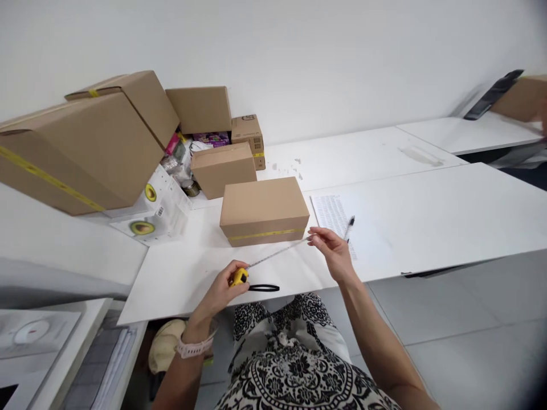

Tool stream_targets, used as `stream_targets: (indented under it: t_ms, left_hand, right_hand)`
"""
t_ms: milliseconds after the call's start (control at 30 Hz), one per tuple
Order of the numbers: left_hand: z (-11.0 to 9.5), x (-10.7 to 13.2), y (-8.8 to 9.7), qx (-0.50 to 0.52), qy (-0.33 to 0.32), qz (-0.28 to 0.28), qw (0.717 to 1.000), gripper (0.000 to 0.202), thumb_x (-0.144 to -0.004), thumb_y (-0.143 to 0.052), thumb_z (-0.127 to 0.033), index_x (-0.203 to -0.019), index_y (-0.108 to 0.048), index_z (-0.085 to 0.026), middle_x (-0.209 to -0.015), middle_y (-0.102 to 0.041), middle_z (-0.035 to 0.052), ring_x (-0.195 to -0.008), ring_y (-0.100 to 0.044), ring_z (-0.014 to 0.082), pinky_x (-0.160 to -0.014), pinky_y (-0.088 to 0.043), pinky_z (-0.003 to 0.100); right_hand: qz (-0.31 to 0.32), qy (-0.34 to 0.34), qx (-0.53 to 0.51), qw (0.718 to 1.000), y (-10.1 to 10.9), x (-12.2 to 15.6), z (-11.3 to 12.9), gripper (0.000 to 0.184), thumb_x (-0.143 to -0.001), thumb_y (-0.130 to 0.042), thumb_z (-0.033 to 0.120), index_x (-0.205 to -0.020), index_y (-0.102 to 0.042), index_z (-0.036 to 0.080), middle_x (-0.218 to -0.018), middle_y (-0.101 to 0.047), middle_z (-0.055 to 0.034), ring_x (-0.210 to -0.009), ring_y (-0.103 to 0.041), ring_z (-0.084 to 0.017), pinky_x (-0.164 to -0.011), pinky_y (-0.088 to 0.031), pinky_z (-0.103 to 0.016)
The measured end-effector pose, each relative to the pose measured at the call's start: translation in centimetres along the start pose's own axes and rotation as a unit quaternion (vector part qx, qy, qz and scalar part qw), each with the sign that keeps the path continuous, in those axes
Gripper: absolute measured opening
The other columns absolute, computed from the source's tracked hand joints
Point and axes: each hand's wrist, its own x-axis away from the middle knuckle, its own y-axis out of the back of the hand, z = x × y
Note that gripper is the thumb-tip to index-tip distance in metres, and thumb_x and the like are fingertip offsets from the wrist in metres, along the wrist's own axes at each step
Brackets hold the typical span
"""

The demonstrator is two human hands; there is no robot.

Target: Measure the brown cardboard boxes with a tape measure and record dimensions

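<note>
Nearest is black-and-white patterned clothing [299, 367], with a pale pink watch band [195, 346] on the left wrist. The left hand [228, 282] is wrapped around a yellow-and-black tape measure [240, 277] over the near part of the white, flat-topped table [427, 228]. A thin black strap loop [264, 288] extends to the right of its case. From the case a narrow, pale measuring blade [276, 254] runs up and rightward to the right hand [331, 247], which pinches its end between thumb and fingers, near the right front corner of a brown rectangular cardboard box [264, 210] with yellow tape along its front. Beside that box, to the right, lie printed white paper sheets [329, 210] and a black-and-white pen [351, 226], close to the right hand. Farther back on the left, a white carton with avocado pictures [160, 219] sits below 2 large brown cartons [98, 142]. Behind the taped box stand a smaller plain brown box [224, 168] and a printed brown carton [248, 139]. Beyond rises a white wall [325, 62].
</note>
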Motion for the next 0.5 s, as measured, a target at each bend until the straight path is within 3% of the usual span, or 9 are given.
stream_targets:
  t_ms: [67, 133, 233, 300, 400, 500]
  left_hand:
    - [0.7, 0.1, 0.8, 0.040, -0.021, -0.032, 0.998, 0.037, -0.074, -0.075, -0.031, -0.108, -0.062, -0.022, -0.097, -0.067, 0.0023, -0.068, -0.054, 0.0124, -0.060, -0.043, 0.024]
    - [1.3, -0.1, 1.2, 0.102, -0.067, -0.102, 0.987, 0.038, -0.076, -0.074, -0.032, -0.110, -0.060, -0.022, -0.108, -0.067, 0.0048, -0.071, -0.057, 0.0128, -0.058, -0.045, 0.024]
    - [2.1, -1.1, 1.6, 0.170, -0.118, -0.225, 0.952, 0.044, -0.072, -0.077, -0.032, -0.111, -0.058, -0.024, -0.113, -0.064, 0.0047, -0.079, -0.063, 0.0148, -0.058, -0.048, 0.024]
    - [2.5, -2.2, 1.8, 0.195, -0.119, -0.263, 0.937, 0.047, -0.069, -0.079, -0.033, -0.110, -0.058, -0.024, -0.109, -0.063, 0.0031, -0.077, -0.065, 0.0146, -0.056, -0.049, 0.024]
    - [2.4, -3.6, 1.6, 0.231, -0.101, -0.231, 0.940, 0.046, -0.066, -0.080, -0.033, -0.105, -0.057, -0.022, -0.118, -0.064, 0.0061, -0.074, -0.065, 0.0136, -0.054, -0.049, 0.024]
    - [1.1, -4.2, 0.7, 0.249, -0.099, -0.131, 0.955, 0.042, -0.069, -0.078, -0.031, -0.105, -0.058, -0.021, -0.134, -0.061, 0.0120, -0.076, -0.065, 0.0136, -0.055, -0.049, 0.024]
  right_hand:
    - [-0.057, -0.017, -0.009, 0.998, -0.2, 0.0, -2.3, 0.041, -0.079, -0.077, 0.046, -0.114, -0.072, 0.026, -0.111, -0.073, -0.0077, -0.100, -0.068, -0.024, -0.093, -0.055, -0.046]
    - [-0.090, -0.036, 0.003, 0.995, -0.4, -0.9, -4.3, 0.050, -0.078, -0.076, 0.049, -0.121, -0.069, 0.024, -0.126, -0.069, -0.0114, -0.116, -0.065, -0.027, -0.104, -0.049, -0.050]
    - [-0.072, -0.076, 0.028, 0.994, -0.7, -2.2, -6.4, 0.060, -0.076, -0.073, 0.048, -0.130, -0.065, 0.023, -0.144, -0.059, -0.0136, -0.132, -0.055, -0.031, -0.111, -0.042, -0.052]
    - [-0.036, -0.086, 0.032, 0.995, -1.1, -2.5, -7.1, 0.063, -0.077, -0.070, 0.044, -0.136, -0.062, 0.025, -0.149, -0.055, -0.0109, -0.138, -0.050, -0.030, -0.114, -0.039, -0.052]
    - [0.010, -0.091, 0.019, 0.996, -1.9, -2.2, -6.9, 0.061, -0.076, -0.068, 0.039, -0.136, -0.062, 0.025, -0.145, -0.059, -0.0083, -0.136, -0.052, -0.028, -0.115, -0.038, -0.050]
    - [0.057, -0.103, 0.014, 0.993, -2.9, -1.5, -5.3, 0.058, -0.077, -0.071, 0.041, -0.131, -0.064, 0.022, -0.132, -0.068, -0.0113, -0.124, -0.062, -0.027, -0.111, -0.043, -0.048]
